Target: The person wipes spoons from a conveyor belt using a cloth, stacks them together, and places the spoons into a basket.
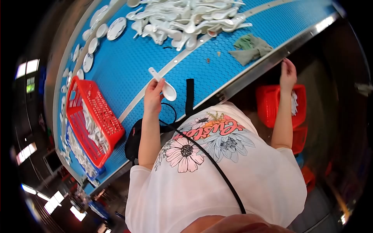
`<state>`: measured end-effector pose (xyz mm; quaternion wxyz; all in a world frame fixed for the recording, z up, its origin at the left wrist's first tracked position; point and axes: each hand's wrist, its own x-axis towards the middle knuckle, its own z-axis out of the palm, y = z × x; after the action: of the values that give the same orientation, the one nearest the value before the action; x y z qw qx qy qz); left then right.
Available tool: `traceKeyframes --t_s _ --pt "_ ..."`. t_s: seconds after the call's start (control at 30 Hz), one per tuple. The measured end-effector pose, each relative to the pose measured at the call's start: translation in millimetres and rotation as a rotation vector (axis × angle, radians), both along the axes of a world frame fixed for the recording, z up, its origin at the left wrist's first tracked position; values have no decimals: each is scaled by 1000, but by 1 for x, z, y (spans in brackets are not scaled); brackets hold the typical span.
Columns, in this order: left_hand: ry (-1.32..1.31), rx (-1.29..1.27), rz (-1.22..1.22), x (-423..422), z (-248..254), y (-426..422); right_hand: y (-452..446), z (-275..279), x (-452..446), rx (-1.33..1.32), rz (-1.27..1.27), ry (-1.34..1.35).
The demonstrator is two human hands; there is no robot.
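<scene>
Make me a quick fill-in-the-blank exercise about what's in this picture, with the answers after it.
1. The left hand holds one white ____.
2. The basket nearest that hand is coloured ____.
3. The crumpled cloth lies on a worktable whose surface is coloured ____.

Missing words: spoon; red; blue.

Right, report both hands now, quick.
Left hand: closed, holding a white spoon.
Right hand: fingers bent, by the table's metal edge; whether it grips anything cannot be told.
</scene>
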<state>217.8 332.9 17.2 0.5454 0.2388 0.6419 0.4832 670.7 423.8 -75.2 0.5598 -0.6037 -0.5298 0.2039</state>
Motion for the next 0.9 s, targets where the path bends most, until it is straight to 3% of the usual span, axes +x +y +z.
traceKeyframes --t_s 0.03,0.07,0.1,0.17,0.2,0.27,0.3,0.37,0.4,0.47,0.53,0.63,0.7,0.77,0.83,0.9 --pt "36 -3 -23 0 2 -1 12 31 -30 -140 94 -202" --pt "44 4 -25 -2 1 -3 30 43 -50 -9 224 -537" --pt "46 14 -3 -2 4 -5 45 50 -68 15 350 -705" --pt "69 42 -18 -3 12 -10 61 33 -86 -57 361 -1093" --pt "93 53 6 -6 12 -14 71 21 -87 -40 378 -1095" --pt "120 66 38 -14 14 -22 100 3 -86 -598 577 -792" --pt "147 68 49 -18 14 -27 102 8 -97 -580 605 -805" --pt "137 79 105 -16 21 -32 79 23 -112 -617 774 575" --pt "123 110 99 -13 22 -33 66 36 -125 -629 797 565" --pt "98 154 74 -3 27 -31 31 72 -171 -582 828 1184" --pt "105 173 39 9 29 -24 -2 108 -224 -600 1357 1540" --pt "119 219 -30 28 25 -13 -21 105 -273 -902 1262 828" --pt "491 424 -71 34 18 -7 -32 96 -285 -864 1297 751" --pt "522 402 -34 34 20 -5 -37 79 -295 -686 1315 617" --pt "87 266 46 26 17 -7 -40 82 -294 -689 1282 521" --pt "109 226 -18 24 22 -10 -43 75 -297 -790 1280 512"
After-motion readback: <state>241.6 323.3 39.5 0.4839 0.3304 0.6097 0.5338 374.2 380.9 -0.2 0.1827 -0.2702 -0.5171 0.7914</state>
